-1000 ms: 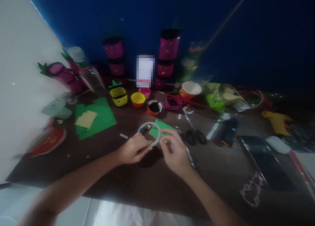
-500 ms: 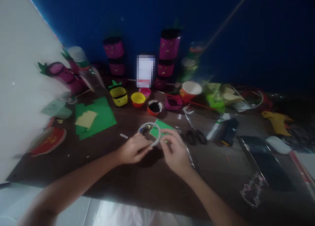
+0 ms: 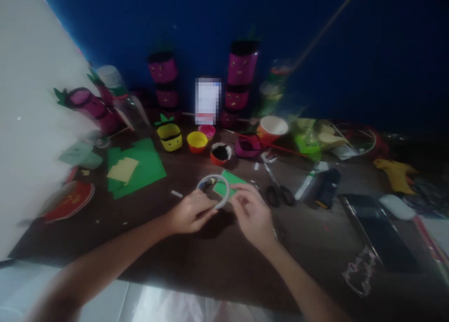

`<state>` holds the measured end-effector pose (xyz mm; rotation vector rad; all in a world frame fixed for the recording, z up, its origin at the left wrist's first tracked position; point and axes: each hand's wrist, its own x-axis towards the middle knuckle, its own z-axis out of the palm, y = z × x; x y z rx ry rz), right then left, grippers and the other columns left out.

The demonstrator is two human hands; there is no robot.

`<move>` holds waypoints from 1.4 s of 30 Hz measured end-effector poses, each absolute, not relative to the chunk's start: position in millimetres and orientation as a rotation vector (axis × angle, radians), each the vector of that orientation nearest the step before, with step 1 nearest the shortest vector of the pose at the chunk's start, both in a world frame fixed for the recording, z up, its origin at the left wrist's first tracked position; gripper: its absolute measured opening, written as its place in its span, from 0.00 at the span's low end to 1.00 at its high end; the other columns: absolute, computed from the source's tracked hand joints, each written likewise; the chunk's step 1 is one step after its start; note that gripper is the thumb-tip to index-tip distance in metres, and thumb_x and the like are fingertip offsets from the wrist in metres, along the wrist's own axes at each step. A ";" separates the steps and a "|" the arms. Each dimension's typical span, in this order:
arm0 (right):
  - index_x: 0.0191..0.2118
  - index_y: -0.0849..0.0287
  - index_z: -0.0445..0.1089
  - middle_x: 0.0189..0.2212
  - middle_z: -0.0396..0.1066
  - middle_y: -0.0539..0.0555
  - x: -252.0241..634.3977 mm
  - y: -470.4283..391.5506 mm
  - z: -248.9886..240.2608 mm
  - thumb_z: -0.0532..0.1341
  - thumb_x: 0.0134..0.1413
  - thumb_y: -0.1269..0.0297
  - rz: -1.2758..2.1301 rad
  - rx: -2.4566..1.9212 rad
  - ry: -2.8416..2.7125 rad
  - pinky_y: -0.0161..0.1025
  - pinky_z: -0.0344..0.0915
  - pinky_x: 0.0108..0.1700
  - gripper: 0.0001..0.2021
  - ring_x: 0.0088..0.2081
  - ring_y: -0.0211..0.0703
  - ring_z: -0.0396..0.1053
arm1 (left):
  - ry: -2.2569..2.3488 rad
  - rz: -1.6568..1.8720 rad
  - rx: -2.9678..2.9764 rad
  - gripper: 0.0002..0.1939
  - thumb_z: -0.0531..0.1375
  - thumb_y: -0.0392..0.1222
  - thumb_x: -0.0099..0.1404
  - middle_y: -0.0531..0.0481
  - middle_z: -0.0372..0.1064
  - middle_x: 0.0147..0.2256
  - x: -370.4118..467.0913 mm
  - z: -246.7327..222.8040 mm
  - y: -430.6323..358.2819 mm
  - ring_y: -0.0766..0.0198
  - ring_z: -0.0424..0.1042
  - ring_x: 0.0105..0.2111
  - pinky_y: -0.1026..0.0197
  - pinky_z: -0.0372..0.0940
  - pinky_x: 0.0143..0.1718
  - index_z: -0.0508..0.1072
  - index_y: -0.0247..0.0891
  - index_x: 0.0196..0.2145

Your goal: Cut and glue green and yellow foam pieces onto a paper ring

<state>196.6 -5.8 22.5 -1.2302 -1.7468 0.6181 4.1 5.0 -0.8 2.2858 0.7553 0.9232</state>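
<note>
My left hand (image 3: 194, 211) is closed around the lower left side of a roll of clear tape (image 3: 227, 186), held on edge above the dark table. At the roll's right edge is my right hand (image 3: 252, 214), its fingers curled and thumb and index fingertip close together. Whether a tape end lies between those fingertips is too blurred to see. Behind the roll lies a small green paper piece (image 3: 232, 177), partly covered by the roll and my fingers. Black-handled scissors (image 3: 279, 194) rest to the right of my right hand.
Several small cups stand behind, including a yellow cup (image 3: 197, 141) and a black-filled cup (image 3: 220, 153). Green sheets (image 3: 150, 165) lie left. On the right are a utility knife (image 3: 308, 181), a phone (image 3: 380, 230), a bead bracelet (image 3: 361, 270) and a yellow glue gun (image 3: 396, 172).
My right hand has shifted slightly to the right, and its thumb and index finger have drawn closer together. A small green spot between them no longer shows. My left hand and the roll stay put.
</note>
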 end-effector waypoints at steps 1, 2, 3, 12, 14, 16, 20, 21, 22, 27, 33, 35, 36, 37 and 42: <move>0.28 0.57 0.63 0.38 0.69 0.55 196.8 -6.0 22.6 0.55 0.55 0.71 0.621 -1.230 -1.745 0.39 0.66 0.39 0.06 0.40 0.42 0.69 | 0.753 0.925 2.282 0.10 0.50 0.38 0.66 0.48 0.67 0.25 4.2 -0.4 4.9 0.65 0.65 0.26 0.61 0.60 0.34 0.70 0.33 0.37; 0.28 0.57 0.64 0.38 0.69 0.55 197.0 -6.4 22.5 0.55 0.55 0.71 0.614 -1.230 -1.746 0.39 0.66 0.39 0.06 0.39 0.42 0.69 | 0.752 0.930 2.277 0.10 0.50 0.38 0.66 0.48 0.67 0.25 4.3 0.0 4.9 0.65 0.65 0.26 0.61 0.60 0.35 0.70 0.33 0.37; 0.28 0.57 0.64 0.38 0.69 0.55 197.5 -6.8 22.2 0.55 0.55 0.71 0.593 -1.230 -1.751 0.39 0.66 0.39 0.05 0.39 0.42 0.69 | 0.751 0.934 2.273 0.10 0.50 0.38 0.66 0.48 0.67 0.25 4.3 0.5 4.9 0.65 0.65 0.26 0.61 0.60 0.35 0.70 0.33 0.37; 0.40 0.57 0.67 0.40 0.72 0.57 212.7 -6.3 19.1 0.59 0.52 0.76 -0.103 -0.912 -2.083 0.47 0.66 0.47 0.10 0.46 0.47 0.68 | 0.821 0.987 2.307 0.09 0.51 0.36 0.65 0.49 0.67 0.25 2.5 -1.2 4.9 0.65 0.65 0.27 0.61 0.59 0.33 0.69 0.33 0.40; 0.41 0.57 0.69 0.37 0.74 0.55 218.3 -8.3 22.6 0.61 0.50 0.75 -0.302 -0.872 -2.138 0.45 0.65 0.47 0.11 0.44 0.45 0.69 | 0.846 1.003 2.348 0.08 0.52 0.36 0.65 0.49 0.67 0.25 2.4 -2.6 3.8 0.65 0.65 0.27 0.60 0.59 0.34 0.68 0.34 0.40; 0.42 0.54 0.70 0.36 0.76 0.52 224.5 -12.4 25.4 0.63 0.50 0.74 -0.416 -0.858 -2.189 0.42 0.66 0.45 0.13 0.40 0.42 0.70 | 0.911 0.997 2.442 0.09 0.51 0.35 0.65 0.49 0.67 0.26 2.3 -3.0 3.2 0.64 0.64 0.27 0.60 0.59 0.35 0.68 0.34 0.41; 0.46 0.47 0.70 0.35 0.77 0.49 236.0 -19.9 20.7 0.62 0.52 0.69 -0.224 -0.954 -2.255 0.41 0.67 0.39 0.15 0.32 0.41 0.71 | 1.206 0.877 2.669 0.10 0.50 0.35 0.65 0.48 0.67 0.25 -2.8 0.1 7.4 0.63 0.64 0.27 0.57 0.58 0.38 0.69 0.33 0.41; 0.46 0.46 0.70 0.35 0.77 0.49 237.9 -20.2 17.7 0.62 0.52 0.69 -0.150 -0.994 -2.241 0.42 0.66 0.40 0.15 0.33 0.42 0.72 | 1.307 0.838 2.692 0.11 0.50 0.35 0.65 0.47 0.67 0.25 -5.7 1.3 9.7 0.63 0.65 0.27 0.56 0.58 0.39 0.70 0.33 0.41; 0.46 0.46 0.70 0.35 0.77 0.49 239.4 -19.6 14.7 0.62 0.52 0.68 -0.095 -1.035 -2.213 0.43 0.66 0.41 0.14 0.34 0.43 0.72 | 1.412 0.793 2.702 0.12 0.50 0.36 0.65 0.47 0.68 0.26 -9.3 2.5 12.3 0.62 0.66 0.28 0.55 0.58 0.40 0.70 0.33 0.42; 0.39 0.50 0.69 0.39 0.74 0.53 240.0 -5.9 11.5 0.61 0.51 0.71 -0.087 -1.125 -1.995 0.51 0.61 0.49 0.10 0.44 0.49 0.68 | 1.908 0.563 2.650 0.15 0.52 0.36 0.62 0.39 0.68 0.34 -23.5 8.8 21.3 0.52 0.66 0.38 0.49 0.57 0.43 0.70 0.32 0.45; 0.34 0.55 0.65 0.39 0.70 0.56 239.3 12.1 14.8 0.58 0.51 0.75 0.054 -1.118 -1.866 0.50 0.62 0.45 0.07 0.43 0.48 0.65 | 1.571 0.636 2.428 0.11 0.55 0.40 0.61 0.43 0.67 0.37 9.5 17.2 26.8 0.57 0.65 0.38 0.55 0.61 0.39 0.73 0.36 0.40; 0.33 0.55 0.64 0.39 0.69 0.55 240.5 14.2 11.2 0.58 0.52 0.74 0.078 -1.133 -1.869 0.50 0.62 0.45 0.06 0.43 0.48 0.65 | 1.439 0.594 2.356 0.09 0.56 0.39 0.60 0.45 0.68 0.35 28.4 18.0 33.1 0.58 0.65 0.36 0.57 0.61 0.38 0.73 0.35 0.37; 0.33 0.55 0.64 0.40 0.69 0.55 241.2 14.6 9.4 0.57 0.52 0.74 0.084 -1.143 -1.873 0.50 0.62 0.45 0.06 0.44 0.48 0.65 | 1.410 0.573 2.330 0.08 0.57 0.39 0.60 0.45 0.68 0.34 37.1 17.9 37.0 0.58 0.65 0.36 0.57 0.61 0.37 0.73 0.35 0.35; 0.33 0.55 0.64 0.40 0.68 0.55 241.8 14.6 7.9 0.57 0.52 0.74 0.089 -1.153 -1.876 0.50 0.62 0.45 0.06 0.44 0.48 0.65 | 1.407 0.554 2.318 0.06 0.58 0.38 0.59 0.45 0.68 0.34 44.8 17.7 41.0 0.58 0.65 0.36 0.57 0.60 0.37 0.74 0.35 0.34; 0.33 0.55 0.63 0.40 0.67 0.56 242.8 13.4 6.2 0.57 0.53 0.74 0.117 -1.170 -1.885 0.51 0.62 0.45 0.05 0.44 0.48 0.64 | 1.596 0.512 2.321 0.07 0.60 0.43 0.59 0.44 0.69 0.36 64.7 15.7 53.2 0.53 0.62 0.39 0.53 0.57 0.37 0.74 0.38 0.32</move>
